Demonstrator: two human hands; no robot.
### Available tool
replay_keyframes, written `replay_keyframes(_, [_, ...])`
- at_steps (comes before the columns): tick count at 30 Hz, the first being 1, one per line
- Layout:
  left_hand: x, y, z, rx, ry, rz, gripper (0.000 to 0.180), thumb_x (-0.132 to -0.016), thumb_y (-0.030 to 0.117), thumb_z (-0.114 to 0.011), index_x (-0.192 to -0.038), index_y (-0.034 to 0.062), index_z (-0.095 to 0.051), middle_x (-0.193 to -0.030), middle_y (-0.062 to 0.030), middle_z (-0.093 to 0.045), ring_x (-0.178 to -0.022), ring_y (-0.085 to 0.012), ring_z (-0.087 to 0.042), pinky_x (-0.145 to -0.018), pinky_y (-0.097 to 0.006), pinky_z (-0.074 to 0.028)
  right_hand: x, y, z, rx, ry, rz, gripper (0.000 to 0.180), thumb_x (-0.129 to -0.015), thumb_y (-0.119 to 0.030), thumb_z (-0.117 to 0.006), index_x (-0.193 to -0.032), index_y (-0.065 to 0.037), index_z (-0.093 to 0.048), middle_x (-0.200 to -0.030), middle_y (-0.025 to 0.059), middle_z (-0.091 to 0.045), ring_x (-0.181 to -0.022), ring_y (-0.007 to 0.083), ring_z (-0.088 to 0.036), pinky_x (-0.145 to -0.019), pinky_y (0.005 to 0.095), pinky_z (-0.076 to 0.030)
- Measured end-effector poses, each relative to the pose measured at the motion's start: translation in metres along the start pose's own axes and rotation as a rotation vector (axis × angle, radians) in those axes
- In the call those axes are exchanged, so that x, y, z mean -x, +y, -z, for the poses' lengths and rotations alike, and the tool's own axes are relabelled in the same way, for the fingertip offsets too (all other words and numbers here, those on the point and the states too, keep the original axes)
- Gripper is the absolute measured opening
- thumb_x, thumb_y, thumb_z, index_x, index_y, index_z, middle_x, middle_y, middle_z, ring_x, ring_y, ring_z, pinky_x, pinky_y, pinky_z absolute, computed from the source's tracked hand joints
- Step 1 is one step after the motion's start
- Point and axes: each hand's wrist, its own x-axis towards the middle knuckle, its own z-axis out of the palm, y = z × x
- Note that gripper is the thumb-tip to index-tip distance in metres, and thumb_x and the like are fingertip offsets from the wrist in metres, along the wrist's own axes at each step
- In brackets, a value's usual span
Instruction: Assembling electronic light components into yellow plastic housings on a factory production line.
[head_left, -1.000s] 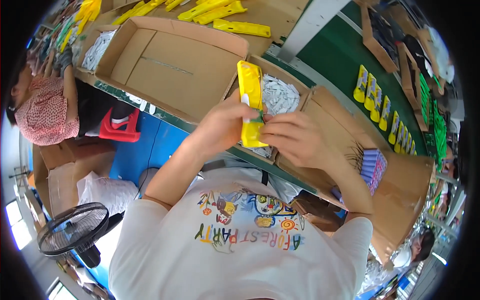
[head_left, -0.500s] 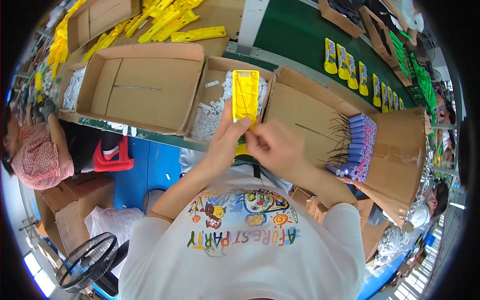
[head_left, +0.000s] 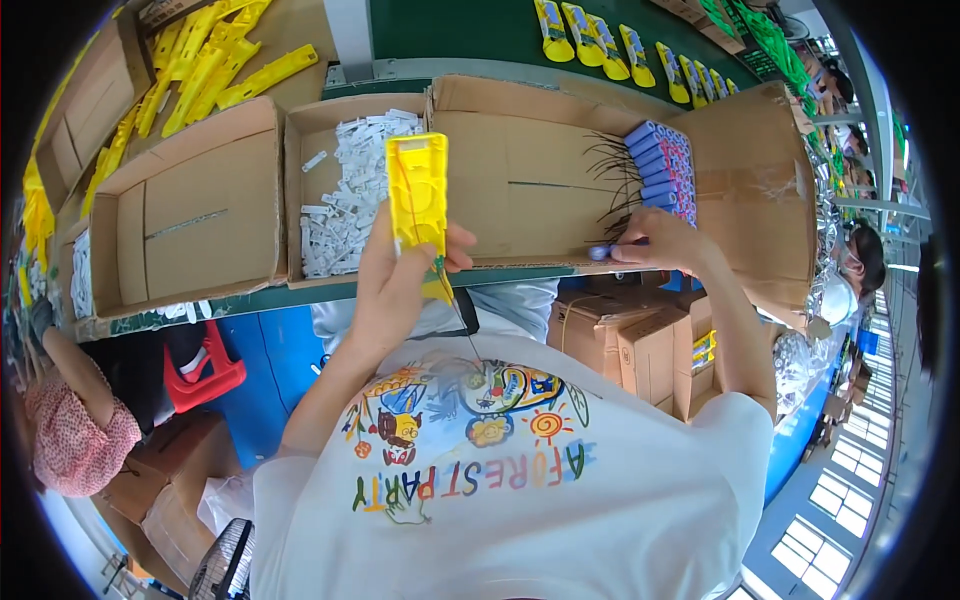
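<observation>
My left hand [head_left: 392,285] is closed around the lower end of a yellow plastic housing [head_left: 418,190], held upright with its hollow ribbed side showing. A thin wire runs along the inside of the housing and hangs from its lower end towards my shirt. Over the near edge of the right cardboard box [head_left: 500,115], my right hand [head_left: 662,240] has its fingers closed on a purple cylinder [head_left: 599,253] that looks like a battery cell. Beside that hand lies a stack of purple wired cylinders [head_left: 662,165], their dark leads pointing left.
Small white plastic parts [head_left: 350,205] fill much of the middle box. Another cardboard box [head_left: 210,235] stands to the left. Yellow housings [head_left: 215,70] lie at the far left, and a row of yellow pieces [head_left: 590,42] lies on the green surface. A person [head_left: 80,430] sits at the left.
My right hand has left the yellow housing and moved right to the purple cylinders, taking hold of one. My left hand still holds the housing. The whole view has shifted.
</observation>
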Motion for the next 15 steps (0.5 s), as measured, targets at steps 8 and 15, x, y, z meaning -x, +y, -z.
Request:
replay_keyframes(8, [0.013, 0.006, -0.004, 0.029, -0.048, 0.062, 0.043, -0.087, -0.002, -0.037, -0.128, 0.0039, -0.027, -0.095, -0.0103, -0.054, -0.075, -0.016, -0.058, -0.069, -0.031, -0.052, -0.009, -0.014, 0.011, -0.464, -0.193, 0.087, 0.019, -0.084, -0.016, -0.065, -0.094, 0.0, -0.068, -0.096, 0.0105, -0.067, -0.081, 0.0179, -0.066, -0.065, 0.0273, -0.05])
replay_keyframes(15, [0.008, -0.016, -0.024, 0.002, -0.11, 0.008, 0.047, -0.089, 0.001, -0.042, -0.131, 0.0044, -0.02, -0.095, -0.0082, -0.049, -0.074, -0.0134, -0.054, -0.065, -0.029, -0.05, 0.001, -0.132, 0.04, -1.197, 0.071, 0.378, 0.028, -0.082, -0.005, -0.068, -0.104, -0.005, -0.051, -0.086, 0.0037, -0.063, -0.077, 0.0095, -0.064, -0.058, 0.0174, -0.049])
